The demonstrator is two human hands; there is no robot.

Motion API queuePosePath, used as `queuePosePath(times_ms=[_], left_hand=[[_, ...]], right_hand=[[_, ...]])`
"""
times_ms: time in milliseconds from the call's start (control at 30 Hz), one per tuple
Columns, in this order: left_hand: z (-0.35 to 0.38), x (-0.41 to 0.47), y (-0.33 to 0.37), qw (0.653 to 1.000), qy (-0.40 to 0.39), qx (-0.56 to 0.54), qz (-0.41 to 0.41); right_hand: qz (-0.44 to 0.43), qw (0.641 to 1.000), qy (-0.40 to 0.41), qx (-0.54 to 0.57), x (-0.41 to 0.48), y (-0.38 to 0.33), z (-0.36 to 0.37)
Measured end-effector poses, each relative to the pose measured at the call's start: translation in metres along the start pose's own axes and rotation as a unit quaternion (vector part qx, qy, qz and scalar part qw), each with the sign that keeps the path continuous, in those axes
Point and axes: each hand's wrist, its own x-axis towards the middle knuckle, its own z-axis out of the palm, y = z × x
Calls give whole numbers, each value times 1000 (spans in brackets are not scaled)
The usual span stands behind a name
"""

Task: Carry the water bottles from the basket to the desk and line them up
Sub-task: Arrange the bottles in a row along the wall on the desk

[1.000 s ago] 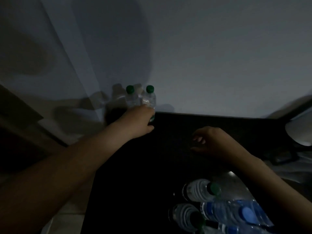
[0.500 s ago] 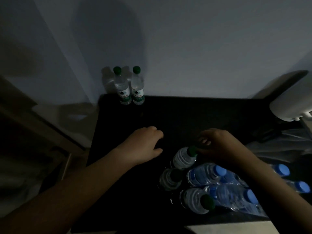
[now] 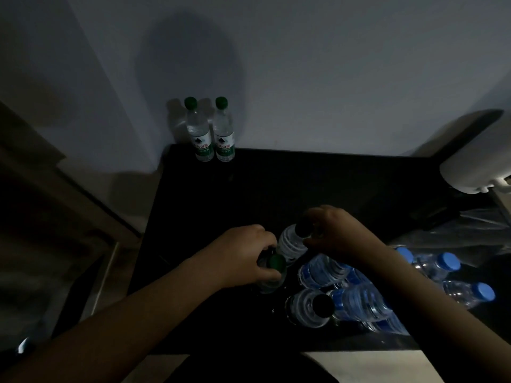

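Observation:
Two green-capped water bottles (image 3: 199, 134) (image 3: 224, 134) stand upright side by side at the far left edge of the black desk (image 3: 304, 183), against the wall. Near me, my left hand (image 3: 246, 255) grips a green-capped bottle (image 3: 272, 275) around its neck. My right hand (image 3: 337, 233) holds the top of another clear bottle (image 3: 290, 244) that tilts toward it. Several more bottles, blue-labelled (image 3: 320, 272) and one dark-capped (image 3: 309, 308), lie packed together just below my hands. The basket itself is too dark to make out.
A white rounded object (image 3: 475, 167) sits at the desk's right end. Two blue-capped bottles (image 3: 442, 266) (image 3: 470, 293) lie on crinkled clear plastic at the right. A dark wooden frame (image 3: 55, 203) runs along the left, beside the desk.
My left hand left the two standing bottles and came back to the pile, where it now grips a green-capped bottle. My right hand closed on another bottle's top.

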Motion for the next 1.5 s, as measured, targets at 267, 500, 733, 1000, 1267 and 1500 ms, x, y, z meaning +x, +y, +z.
queuePosePath(times_ms=[267, 500, 733, 1000, 1267, 1500], left_hand=[[23, 13, 3, 1000, 20, 5, 20], [29, 24, -2, 999, 27, -1, 35], [6, 19, -16, 998, 52, -7, 27], [-33, 26, -45, 994, 103, -13, 36], [-67, 37, -79, 986, 165, -7, 35], [-93, 52, -105, 990, 142, -3, 19]], right_hand=[[-19, 1000, -22, 1, 11, 6, 5], [-29, 999, -23, 4, 16, 6, 1], [9, 1000, 5, 26, 31, 10, -14], [19, 998, 18, 52, 64, 3, -48], [6, 996, 56, 64, 129, -7, -78], [6, 996, 84, 43, 196, -15, -86]])
